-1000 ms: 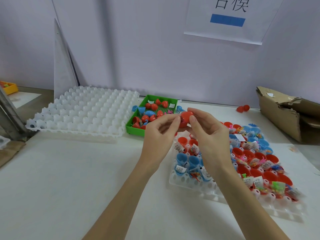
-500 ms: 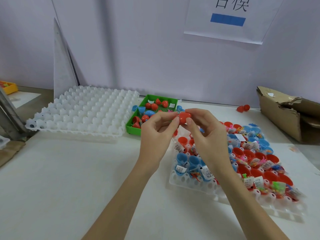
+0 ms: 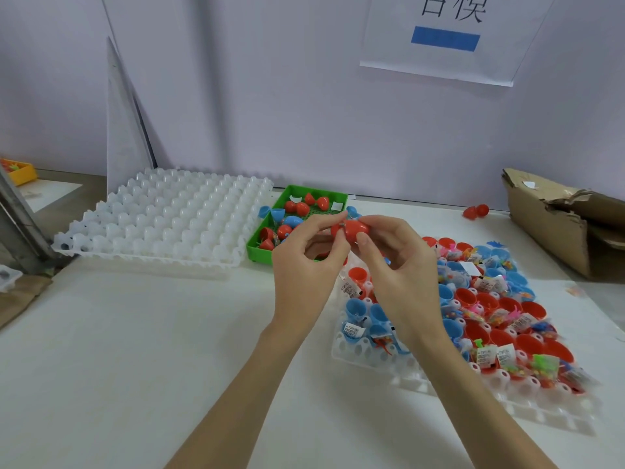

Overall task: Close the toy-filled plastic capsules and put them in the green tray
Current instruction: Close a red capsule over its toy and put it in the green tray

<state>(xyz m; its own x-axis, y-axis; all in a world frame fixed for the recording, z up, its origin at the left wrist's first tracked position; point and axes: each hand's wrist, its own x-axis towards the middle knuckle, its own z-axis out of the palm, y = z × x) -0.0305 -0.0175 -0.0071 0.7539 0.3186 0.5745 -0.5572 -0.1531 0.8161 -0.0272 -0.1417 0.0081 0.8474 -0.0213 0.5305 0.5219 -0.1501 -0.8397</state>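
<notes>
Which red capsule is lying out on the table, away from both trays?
The red capsule by the cardboard box, alone on the white table; others sit in trays or hands.

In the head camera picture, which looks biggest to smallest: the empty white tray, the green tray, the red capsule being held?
1. empty white tray
2. green tray, partly hidden by hands
3. red capsule, despite being nearest

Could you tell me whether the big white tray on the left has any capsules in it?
Empty: the white tray shows only bare white cups, no capsules.
</notes>
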